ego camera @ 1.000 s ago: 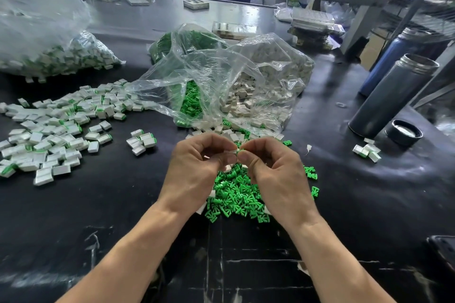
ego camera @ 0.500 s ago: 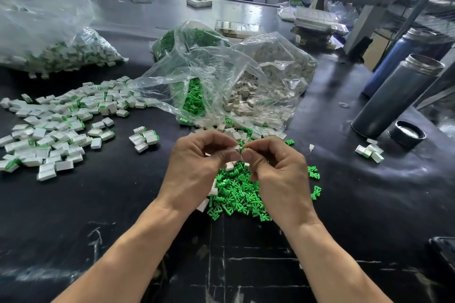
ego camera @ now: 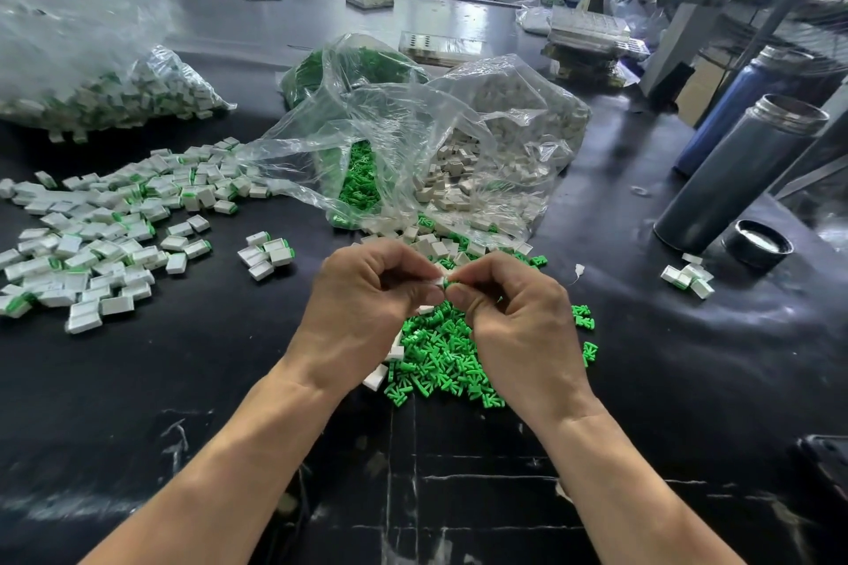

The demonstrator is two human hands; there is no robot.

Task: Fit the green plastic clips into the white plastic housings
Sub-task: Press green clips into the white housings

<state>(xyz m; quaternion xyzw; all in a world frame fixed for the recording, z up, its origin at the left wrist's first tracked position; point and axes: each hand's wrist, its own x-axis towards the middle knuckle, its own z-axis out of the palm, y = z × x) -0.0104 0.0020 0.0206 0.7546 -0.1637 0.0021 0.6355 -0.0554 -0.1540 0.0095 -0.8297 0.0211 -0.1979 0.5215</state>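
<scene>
My left hand [ego camera: 362,312] pinches a small white housing [ego camera: 439,281] at its fingertips. My right hand [ego camera: 518,321] pinches a green clip [ego camera: 452,284] against that housing; both parts are mostly hidden by my fingers. The hands meet above a loose pile of green clips [ego camera: 440,358] on the black table. Loose white housings [ego camera: 440,245] lie just beyond my hands, at the mouth of an open clear bag [ego camera: 413,138] that holds more green clips and white housings.
Several assembled white-and-green pieces [ego camera: 105,239] spread over the table's left, with a small cluster [ego camera: 266,252] nearer. A full bag [ego camera: 105,96] sits far left. At right stand a grey flask [ego camera: 743,170], its black lid [ego camera: 757,243] and a few pieces [ego camera: 688,278].
My hands stay together at the same spot, fingers working slightly on the housing and clip. The view has shifted a little; nothing on the table moved.
</scene>
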